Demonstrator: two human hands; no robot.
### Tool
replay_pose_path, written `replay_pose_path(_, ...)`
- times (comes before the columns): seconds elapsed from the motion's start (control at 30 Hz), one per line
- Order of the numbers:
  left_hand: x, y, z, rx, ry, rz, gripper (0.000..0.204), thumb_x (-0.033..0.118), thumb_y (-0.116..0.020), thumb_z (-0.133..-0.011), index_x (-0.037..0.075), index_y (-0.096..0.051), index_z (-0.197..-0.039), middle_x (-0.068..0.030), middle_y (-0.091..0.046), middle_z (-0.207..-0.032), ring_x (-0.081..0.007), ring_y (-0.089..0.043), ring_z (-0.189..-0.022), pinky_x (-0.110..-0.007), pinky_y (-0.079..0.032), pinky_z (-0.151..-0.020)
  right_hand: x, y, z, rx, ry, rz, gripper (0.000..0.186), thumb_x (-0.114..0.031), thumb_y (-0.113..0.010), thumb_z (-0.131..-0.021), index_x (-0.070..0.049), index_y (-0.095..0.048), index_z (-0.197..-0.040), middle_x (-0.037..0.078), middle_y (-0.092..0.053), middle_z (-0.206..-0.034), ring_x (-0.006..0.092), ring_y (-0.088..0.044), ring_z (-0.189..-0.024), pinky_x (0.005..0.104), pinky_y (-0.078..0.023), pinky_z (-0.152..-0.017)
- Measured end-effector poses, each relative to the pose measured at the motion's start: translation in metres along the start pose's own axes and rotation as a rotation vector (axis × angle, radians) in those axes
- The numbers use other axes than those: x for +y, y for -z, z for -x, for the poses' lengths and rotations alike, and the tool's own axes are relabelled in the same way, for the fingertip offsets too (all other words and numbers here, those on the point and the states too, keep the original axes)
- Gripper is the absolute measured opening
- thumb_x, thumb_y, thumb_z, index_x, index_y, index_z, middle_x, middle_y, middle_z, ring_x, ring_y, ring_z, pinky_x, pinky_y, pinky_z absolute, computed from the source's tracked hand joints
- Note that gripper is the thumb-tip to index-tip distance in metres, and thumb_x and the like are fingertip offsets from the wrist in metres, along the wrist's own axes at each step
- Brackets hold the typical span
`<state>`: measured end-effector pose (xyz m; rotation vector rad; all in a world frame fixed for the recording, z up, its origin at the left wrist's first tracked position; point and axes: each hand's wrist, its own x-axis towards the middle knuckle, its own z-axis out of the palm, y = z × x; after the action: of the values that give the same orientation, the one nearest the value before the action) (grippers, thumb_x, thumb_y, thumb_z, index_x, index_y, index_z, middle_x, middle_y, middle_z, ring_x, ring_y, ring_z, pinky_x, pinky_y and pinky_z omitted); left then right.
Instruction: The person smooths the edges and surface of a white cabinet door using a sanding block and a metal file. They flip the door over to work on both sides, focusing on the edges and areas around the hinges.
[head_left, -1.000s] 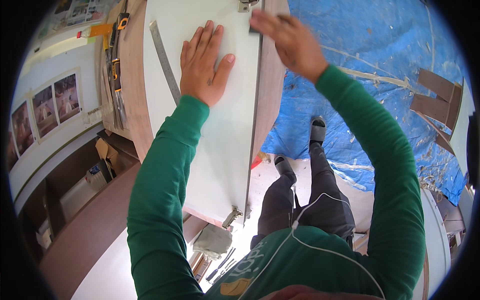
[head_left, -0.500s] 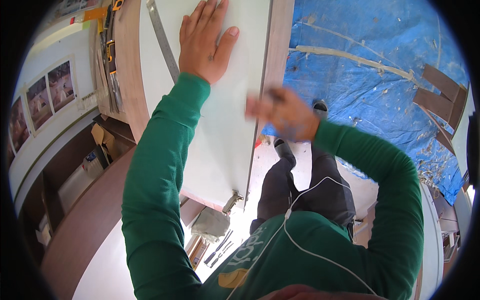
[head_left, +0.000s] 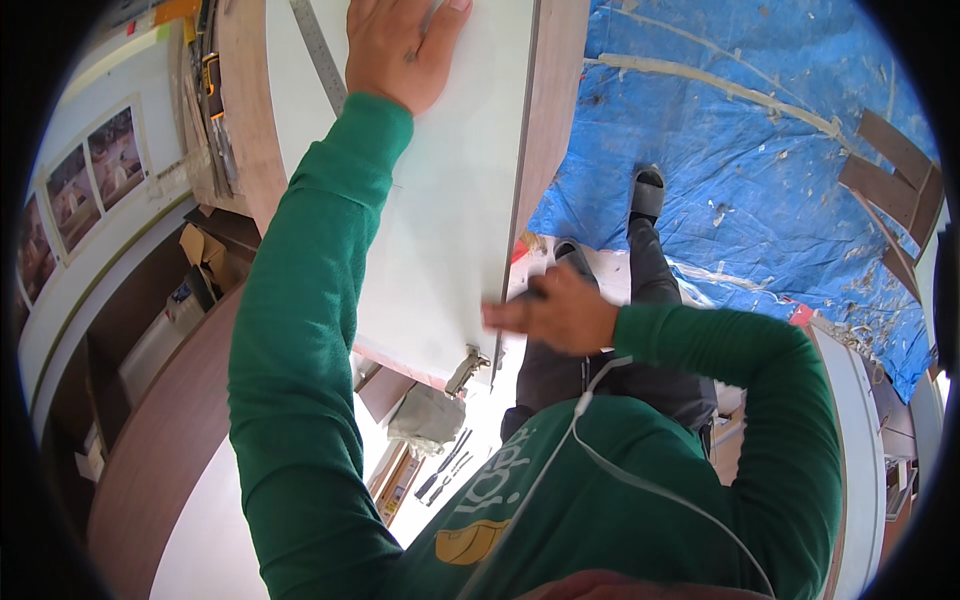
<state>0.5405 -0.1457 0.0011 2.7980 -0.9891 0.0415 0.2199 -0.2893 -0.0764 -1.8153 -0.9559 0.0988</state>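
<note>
My left hand [head_left: 398, 55] lies open, palm down, on the upper part of a white panel [head_left: 430, 220] with wood-toned borders. A steel ruler [head_left: 318, 55] lies just left of it. My right hand [head_left: 550, 315], slightly blurred, is closed on a small dark object [head_left: 530, 292] at the panel's right edge [head_left: 511, 240], near the lower end. Just below and left of that hand, a metal hinge [head_left: 465, 370] is fixed at the panel's lower corner. My left fingertips reach out of the top of the view.
Tools [head_left: 212, 90] lie along the left side. Cabinet compartments [head_left: 150, 340] hold cardboard and boxes. A blue tarp [head_left: 740, 180] covers the floor on the right, with brown boards [head_left: 890, 185] at the far right. A bundled pale cloth or bag [head_left: 425, 415] lies below the hinge.
My right hand has swept down along the panel's edge from the upper end to near the lower hinge. My left hand stays flat on the panel, sitting higher in the view.
</note>
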Motion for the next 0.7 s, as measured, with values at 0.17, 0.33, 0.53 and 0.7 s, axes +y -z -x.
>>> replay_pose_path(0.17,0.002,0.002,0.003,-0.004,0.026,-0.020,0.061,0.036,-0.041,-0.109,-0.001,-0.043,-0.157,-0.0248,-0.039,-0.165,-0.0387,-0.033,-0.155,-0.049,-0.017,-0.129,-0.011,-0.031,0.016,-0.028,0.021,-0.033,0.076,-0.014,-0.058,-0.088,-0.040,-0.047,-0.158,-0.017,-0.034,-0.170,0.0265,-0.051,-0.109,0.0497,-0.045,-0.101)
replay_pose_path(0.33,-0.004,-0.008,0.002,0.105,-0.032,0.026,0.055,0.032,-0.048,-0.106,0.003,-0.051,-0.153,-0.0222,-0.045,-0.161,-0.0398,-0.036,-0.152,-0.054,-0.020,-0.127,0.124,0.071,-0.065,0.369,-0.057,0.506,0.090,-0.002,-0.070,-0.076,-0.035,-0.048,-0.157,-0.003,-0.040,-0.169,0.0355,-0.054,-0.117,0.0475,-0.046,-0.097)
replay_pose_path(0.53,-0.010,-0.006,0.000,0.053,-0.020,0.088,0.061,0.040,-0.048,-0.106,0.010,-0.045,-0.159,-0.0160,-0.040,-0.167,-0.0378,-0.034,-0.155,-0.055,-0.015,-0.128,0.150,0.105,-0.119,0.760,-0.151,0.257,0.092,0.000,-0.074,-0.072,-0.022,-0.049,-0.157,0.006,-0.042,-0.167,0.0347,-0.055,-0.119,0.0480,-0.044,-0.106)
replay_pose_path(0.7,0.000,0.002,0.000,0.001,0.035,0.084,0.062,0.038,-0.047,-0.106,0.008,-0.043,-0.159,-0.0182,-0.038,-0.167,-0.0397,-0.032,-0.155,-0.057,-0.014,-0.128,0.146,0.114,-0.102,0.587,-0.132,0.410,0.092,0.002,-0.072,-0.074,-0.021,-0.047,-0.158,0.004,-0.041,-0.168,0.0366,-0.056,-0.117,0.0471,-0.045,-0.106)
